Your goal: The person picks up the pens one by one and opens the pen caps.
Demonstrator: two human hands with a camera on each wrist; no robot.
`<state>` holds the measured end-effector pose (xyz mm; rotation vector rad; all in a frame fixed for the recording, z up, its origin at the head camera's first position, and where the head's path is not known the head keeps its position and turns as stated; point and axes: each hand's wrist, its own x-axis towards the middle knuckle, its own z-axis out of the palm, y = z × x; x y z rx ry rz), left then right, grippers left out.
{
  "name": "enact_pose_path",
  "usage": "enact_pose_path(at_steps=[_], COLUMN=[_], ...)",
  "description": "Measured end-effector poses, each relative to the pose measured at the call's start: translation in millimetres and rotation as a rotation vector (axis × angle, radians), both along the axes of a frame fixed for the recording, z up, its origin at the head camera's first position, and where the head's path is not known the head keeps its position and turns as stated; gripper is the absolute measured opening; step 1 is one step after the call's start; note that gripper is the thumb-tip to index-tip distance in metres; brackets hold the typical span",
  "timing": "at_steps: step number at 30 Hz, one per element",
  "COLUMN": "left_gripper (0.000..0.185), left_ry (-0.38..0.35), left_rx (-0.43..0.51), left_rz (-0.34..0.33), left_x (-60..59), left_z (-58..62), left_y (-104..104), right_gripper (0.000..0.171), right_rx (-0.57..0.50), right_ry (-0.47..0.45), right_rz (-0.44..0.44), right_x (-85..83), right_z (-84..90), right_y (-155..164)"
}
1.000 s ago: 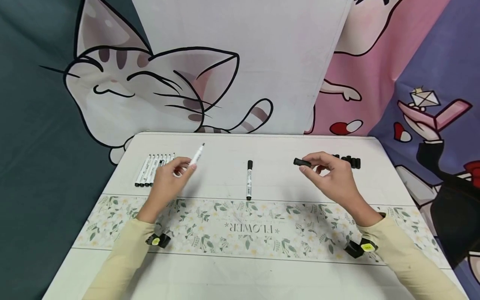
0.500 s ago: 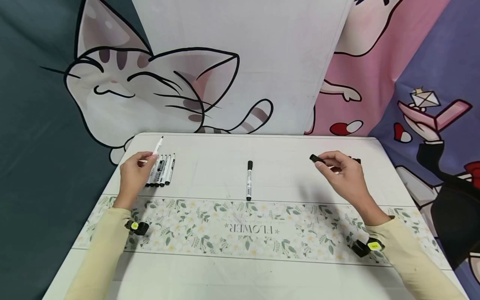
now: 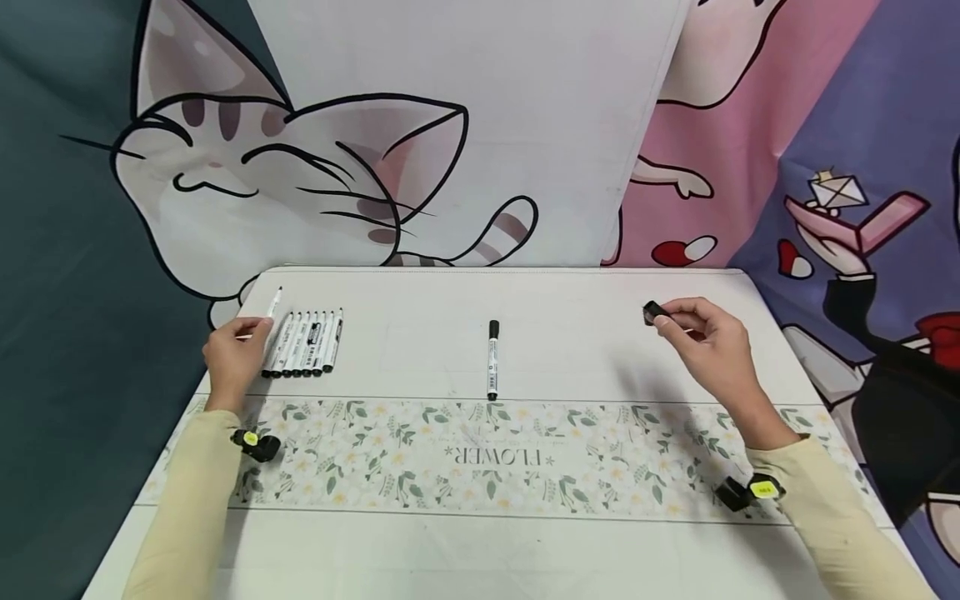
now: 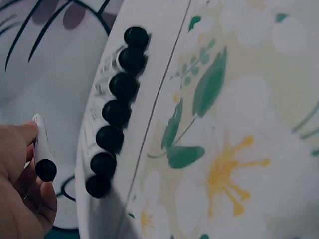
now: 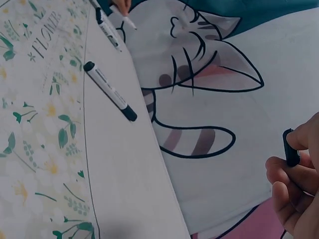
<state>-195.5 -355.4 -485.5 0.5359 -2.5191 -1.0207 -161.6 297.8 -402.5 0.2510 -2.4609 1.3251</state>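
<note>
At the left end of a row of several uncapped white markers, my left hand pinches an uncapped marker, its dark tip pointing away and up. The left wrist view shows that marker's black rear end apart from the row's black ends. Over the table's right side, my right hand holds a black marker cap between thumb and fingers; the right wrist view shows the cap close up. A capped marker lies alone mid-table, its black cap toward the back.
The white table covering carries a floral band with FLOWER lettering. Behind its back edge hangs a cartoon cat backdrop, with a pink and purple cloth on the right. Loose black caps are hidden behind my right hand.
My left hand has carried its marker leftward from beyond the row's right end to its left end. The right hand, still with the cap, has shifted right, covering the loose caps.
</note>
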Motion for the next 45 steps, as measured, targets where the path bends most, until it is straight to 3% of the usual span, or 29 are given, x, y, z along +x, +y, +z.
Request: enact_pose_path(at_steps=[6, 14, 23, 32, 41, 45], left_gripper=[0.051, 0.053, 0.052, 0.052, 0.056, 0.058], left_ry=[-0.084, -0.144, -0.166, -0.183, -0.205, -0.161], left_rx=[0.041, 0.031, 0.026, 0.025, 0.037, 0.059], left_rz=[0.057, 0.051, 0.035, 0.032, 0.024, 0.035], left_x=[-0.3, 1.4, 0.6, -0.9, -0.6, 0.7], left_z=[-10.4, -17.1, -23.0, -23.1, -23.4, -20.6], left_y=[-15.8, -19.6, -20.3, -19.4, -20.6, -16.1], right_gripper=[0.024, 0.025, 0.024, 0.022, 0.02, 0.02], right_rx=[-0.053, -0.176, -0.236, -0.219, -0.211, -0.234], right_ry=[-0.051, -0.086, -0.102, -0.067, -0.076, -0.094], right_rz=[-0.003, -0.03, -0.091, -0.133, -0.235, -0.274], right_x=[-1.3, -9.2, -17.6, -22.3, -38.4, -44.7], right_z=[-5.2, -11.2, -19.2, -15.4, -15.8, -17.6], right_y=[14.3, 31.4, 44.6, 52.9, 71.8, 81.6])
